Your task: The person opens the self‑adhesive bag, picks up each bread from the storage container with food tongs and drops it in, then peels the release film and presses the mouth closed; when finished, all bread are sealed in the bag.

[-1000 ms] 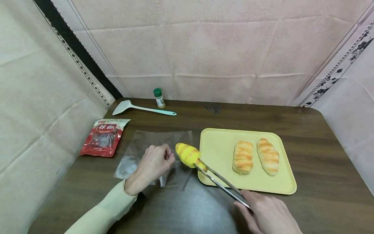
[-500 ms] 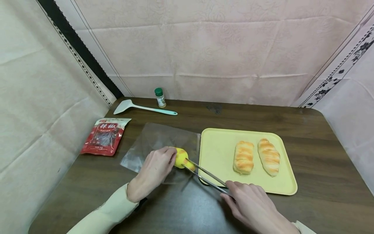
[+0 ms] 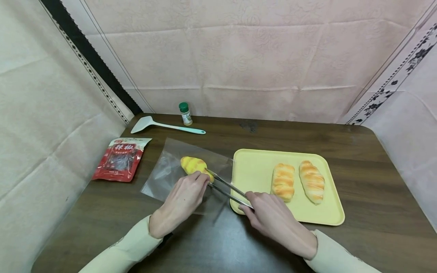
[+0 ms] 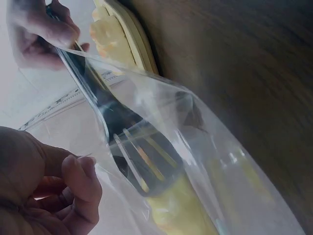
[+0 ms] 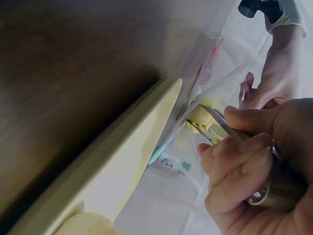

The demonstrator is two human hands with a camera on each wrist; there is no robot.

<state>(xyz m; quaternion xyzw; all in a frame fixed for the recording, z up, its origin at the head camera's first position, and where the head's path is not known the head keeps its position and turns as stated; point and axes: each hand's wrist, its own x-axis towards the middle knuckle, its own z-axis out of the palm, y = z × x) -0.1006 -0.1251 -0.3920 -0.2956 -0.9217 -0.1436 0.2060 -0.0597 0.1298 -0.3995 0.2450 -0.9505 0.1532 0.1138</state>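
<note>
My left hand (image 3: 186,195) pinches the upper edge of a clear plastic bag (image 4: 205,127), holding its mouth apart. In my right hand (image 3: 273,218) is a pair of metal tongs (image 3: 230,192), gripped around the handles. The tongs' slotted ends hold a yellow bread roll (image 3: 192,165). In the left wrist view the roll (image 4: 178,208) and the tong ends (image 4: 142,152) are inside the bag. The right wrist view shows the tongs (image 5: 220,122) angled toward my left hand (image 5: 279,78). Part of the roll's near end is hidden behind my left fingers.
A yellow tray (image 3: 252,167) right of the bag bears two baked rolls, one oblong (image 3: 283,182) and one tapered (image 3: 312,182). A red packet (image 3: 121,159) lies at left. Behind are a pale turquoise spatula (image 3: 167,126) and a green-capped jar (image 3: 185,113).
My right hand has moved left and away from me, carrying the roll in the tongs from beside the left hand into the bag. The left hand has lifted the bag's edge.
</note>
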